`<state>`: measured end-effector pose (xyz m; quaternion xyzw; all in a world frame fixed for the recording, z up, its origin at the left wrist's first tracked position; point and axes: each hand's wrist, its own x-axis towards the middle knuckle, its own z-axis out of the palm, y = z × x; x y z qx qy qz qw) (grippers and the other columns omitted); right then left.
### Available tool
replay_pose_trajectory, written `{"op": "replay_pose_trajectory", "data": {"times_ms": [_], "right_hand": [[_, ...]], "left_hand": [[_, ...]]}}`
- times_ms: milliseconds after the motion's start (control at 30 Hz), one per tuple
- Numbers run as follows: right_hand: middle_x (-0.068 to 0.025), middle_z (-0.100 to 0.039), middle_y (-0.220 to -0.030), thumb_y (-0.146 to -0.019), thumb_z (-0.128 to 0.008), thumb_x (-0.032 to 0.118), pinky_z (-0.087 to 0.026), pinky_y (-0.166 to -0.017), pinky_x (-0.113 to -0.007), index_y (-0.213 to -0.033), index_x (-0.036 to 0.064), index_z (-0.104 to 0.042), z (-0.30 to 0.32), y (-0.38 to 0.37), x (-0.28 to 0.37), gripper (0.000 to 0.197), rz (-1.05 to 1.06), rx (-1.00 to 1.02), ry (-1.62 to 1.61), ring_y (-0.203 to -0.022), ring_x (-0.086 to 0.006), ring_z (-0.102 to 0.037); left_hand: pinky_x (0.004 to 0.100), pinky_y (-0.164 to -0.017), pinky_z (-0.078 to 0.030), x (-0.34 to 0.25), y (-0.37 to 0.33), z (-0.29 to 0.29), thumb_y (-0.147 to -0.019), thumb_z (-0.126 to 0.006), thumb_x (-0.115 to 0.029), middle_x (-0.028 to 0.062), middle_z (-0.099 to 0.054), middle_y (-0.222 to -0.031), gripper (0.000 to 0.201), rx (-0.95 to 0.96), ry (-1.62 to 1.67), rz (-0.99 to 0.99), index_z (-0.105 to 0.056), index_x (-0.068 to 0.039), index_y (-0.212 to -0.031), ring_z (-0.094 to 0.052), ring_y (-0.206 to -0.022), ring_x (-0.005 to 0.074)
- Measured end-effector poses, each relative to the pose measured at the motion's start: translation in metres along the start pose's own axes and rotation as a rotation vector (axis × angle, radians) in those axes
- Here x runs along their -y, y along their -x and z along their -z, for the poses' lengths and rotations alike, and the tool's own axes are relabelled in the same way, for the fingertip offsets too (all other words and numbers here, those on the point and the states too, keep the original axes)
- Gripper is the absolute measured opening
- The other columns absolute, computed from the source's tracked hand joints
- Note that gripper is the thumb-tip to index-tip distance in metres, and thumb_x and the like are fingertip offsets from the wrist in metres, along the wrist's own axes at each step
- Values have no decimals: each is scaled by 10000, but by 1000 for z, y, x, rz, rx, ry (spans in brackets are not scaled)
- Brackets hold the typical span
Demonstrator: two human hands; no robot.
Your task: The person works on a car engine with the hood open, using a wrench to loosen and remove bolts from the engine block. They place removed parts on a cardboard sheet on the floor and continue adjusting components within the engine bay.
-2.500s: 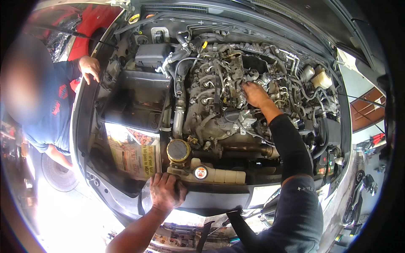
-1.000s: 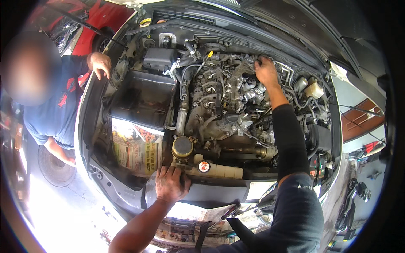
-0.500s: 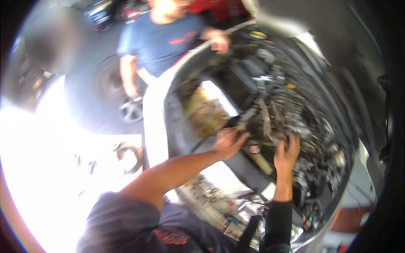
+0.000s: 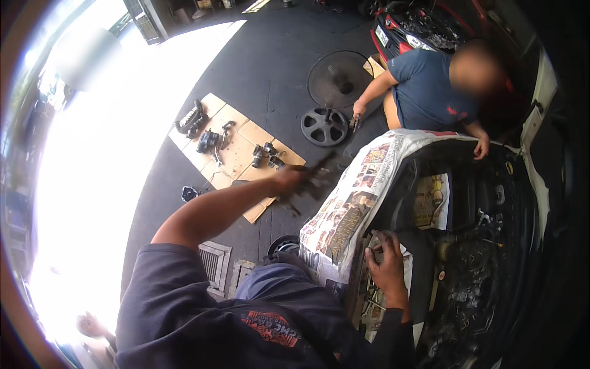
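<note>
My left hand (image 4: pixel 289 179) is stretched out to the left, past the car's front edge, closed around a dark, irregular metal engine part (image 4: pixel 316 178). Motion smears the part, so its exact kind does not show. Below it on the floor lies a flat cardboard sheet (image 4: pixel 251 133) with several removed engine parts (image 4: pixel 212 141) on it. My right hand (image 4: pixel 388 267) hovers over the front of the engine bay (image 4: pixel 473 277), fingers loosely curled and apart, with nothing visible in them. Printed paper (image 4: pixel 350 215) covers the car's fender beside it.
A co-worker (image 4: pixel 424 86) leans at the far side of the car, one hand (image 4: pixel 482 147) on its edge, the other holding a small tool. Near that person are a spoked black wheel (image 4: pixel 324 126) and a round dark stand (image 4: pixel 339 80). Floor grates (image 4: pixel 215 265) lie near my legs.
My left hand has come out of the engine bay and swung left over the floor, carrying the dark part. My right hand has drawn back from the engine. The view has turned left.
</note>
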<state>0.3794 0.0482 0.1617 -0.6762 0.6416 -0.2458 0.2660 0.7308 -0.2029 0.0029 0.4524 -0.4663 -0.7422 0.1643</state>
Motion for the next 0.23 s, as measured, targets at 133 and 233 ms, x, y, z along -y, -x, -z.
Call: {"op": "replay_pose_trajectory", "data": {"times_ms": [133,233], "right_hand": [[-176,-626,-1383,-958,-797,109,-602,-913,-436,-1433,61,-667,-20,4,18,495,9,26,56,-976,-286,-720],[-175,-620,-1387,-961,-796,137,-611,-970,-437,-1437,77,-675,-26,11,20,494,-41,87,55,-1044,-299,-731]], "left_hand": [[642,-1124,-528,-2,64,204,-978,-496,-876,275,-626,-1497,1149,-767,555,47,-368,13,-1694,-639,-1361,451],[604,-1119,-526,19,79,210,-1023,-490,-826,284,-568,-1589,1088,-808,179,310,-290,-46,-1755,-600,-1427,435]]}}
